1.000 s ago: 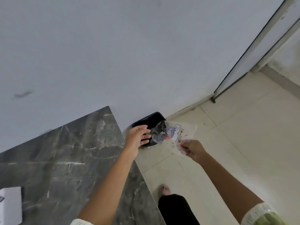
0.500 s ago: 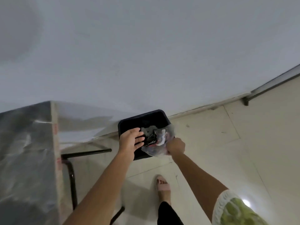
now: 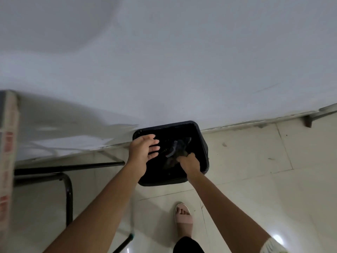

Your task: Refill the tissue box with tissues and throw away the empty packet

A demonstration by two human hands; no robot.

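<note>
A black square bin (image 3: 198,132) stands on the floor against the white wall. Inside its mouth lies the clear, crumpled empty tissue packet (image 3: 177,146), with print on it. My right hand (image 3: 188,162) reaches down into the bin, its fingers pinched on the packet's near end. Over the bin's left rim hovers my left hand (image 3: 143,152), fingers spread and holding nothing. The tissue box is out of view.
The edge of the table (image 3: 8,143) shows at far left, with its black metal legs (image 3: 68,194) below. Pale floor tiles (image 3: 264,179) stretch to the right. My sandalled foot (image 3: 183,219) stands just behind the bin. A door frame foot (image 3: 310,119) is at right.
The view has tilted down toward the bin. My right hand has lowered the packet from above the rim down into the bin. My left hand stays over the left rim.
</note>
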